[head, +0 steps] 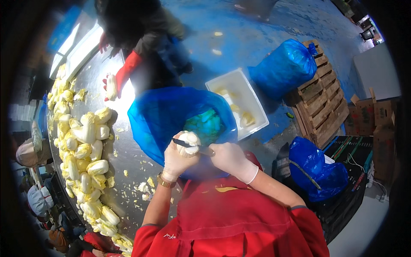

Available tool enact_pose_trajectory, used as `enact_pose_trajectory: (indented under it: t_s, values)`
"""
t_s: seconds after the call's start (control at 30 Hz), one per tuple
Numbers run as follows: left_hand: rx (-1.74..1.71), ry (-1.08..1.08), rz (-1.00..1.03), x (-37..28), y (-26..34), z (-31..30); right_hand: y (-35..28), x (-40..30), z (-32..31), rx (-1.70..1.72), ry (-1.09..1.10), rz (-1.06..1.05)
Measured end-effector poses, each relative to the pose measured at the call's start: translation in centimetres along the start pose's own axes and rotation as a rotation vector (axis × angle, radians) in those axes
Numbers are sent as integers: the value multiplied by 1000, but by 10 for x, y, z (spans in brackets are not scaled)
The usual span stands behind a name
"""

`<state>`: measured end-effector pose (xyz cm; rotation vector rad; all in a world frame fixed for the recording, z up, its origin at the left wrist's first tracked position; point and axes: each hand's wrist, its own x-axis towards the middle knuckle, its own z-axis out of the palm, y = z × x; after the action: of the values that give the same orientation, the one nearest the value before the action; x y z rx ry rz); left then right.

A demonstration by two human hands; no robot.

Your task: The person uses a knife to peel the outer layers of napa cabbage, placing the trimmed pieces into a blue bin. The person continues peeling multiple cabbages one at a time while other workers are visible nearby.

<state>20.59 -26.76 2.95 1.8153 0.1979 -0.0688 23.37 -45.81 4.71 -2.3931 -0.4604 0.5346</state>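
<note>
My left hand [177, 160], in a pale glove, is closed around a napa cabbage [189, 138] with its white base end turned up. A knife is gripped in my right hand [232, 159], also gloved. The dark knife blade [182, 142] lies across the cabbage's base and touches it. Just beyond both hands, a large blue plastic bag [160, 107] gapes wide, with leafy scraps [205, 125] inside. To the left, many trimmed napa cabbages [85, 154] are heaped along a metal table [128, 141].
A co-worker's red-gloved hand [112, 86] holds a cabbage over the table. Past the bag stand a white foam box [257, 125] with leaves and a full blue bag [284, 67]. A wooden pallet [321, 96], cardboard boxes [382, 128] and a crumpled blue bag [316, 170] are at right.
</note>
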Motion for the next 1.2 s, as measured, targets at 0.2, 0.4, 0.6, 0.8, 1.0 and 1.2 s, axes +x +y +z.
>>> enact_pose_trajectory:
  t_s: [0.2, 0.4, 0.6, 0.8, 1.0, 1.2]
  values:
    - [305, 46, -27, -3, 0, -4, 1, 18, 8, 39, -121, 73]
    - [410, 215, -103, -1, -11, -18, -4, 49, 33, 28, -185, 116]
    - [404, 183, -145, -1, -10, -24, -2, 52, 42, 72, -135, 82]
    - [378, 177, -195, -3, -8, -30, -7, 61, 42, 33, -286, 111]
    - [381, 224, -196, -6, 9, -28, 35, 77, 88, -197, -287, 32]
    - [95, 167, 143, 4, 9, -1, 88, 85, 88, -133, -179, -27]
